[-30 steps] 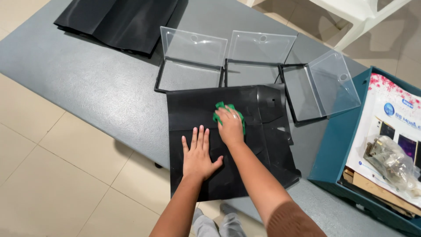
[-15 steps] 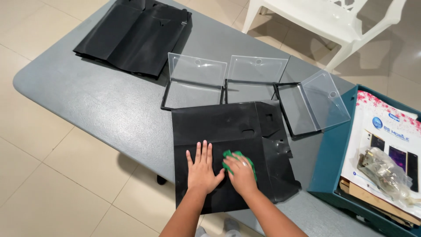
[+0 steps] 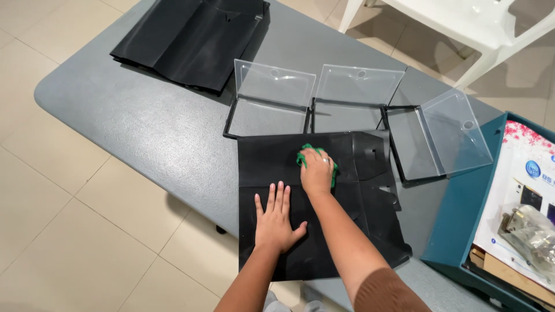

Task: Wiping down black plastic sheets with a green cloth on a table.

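Two hands work on a black sheet (image 3: 289, 173) that lies flat at the near edge of the grey table (image 3: 144, 127), its lower part hanging past that edge. The left hand (image 3: 276, 221) is spread wide open, palm down and fingers apart, pressing on the sheet and gripping nothing. The right hand (image 3: 317, 169) is curled loosely over a green cloth (image 3: 303, 155) — the cloth is squashed between palm and sheet, with green showing at the fingertips and along the right side of the hand. Cloth and right hand sit on the sheet's upper middle, just beyond the left hand.

Three clear boxes (image 3: 272, 101) with black frames stand open in a row right behind the sheet, towards the far edge; the rightmost is turned at an angle. More black sheets (image 3: 191, 40) lie stacked at the far left corner. A teal crate (image 3: 457, 225) of papers sits at the right end, and a white chair (image 3: 457, 23) stands beyond the table.
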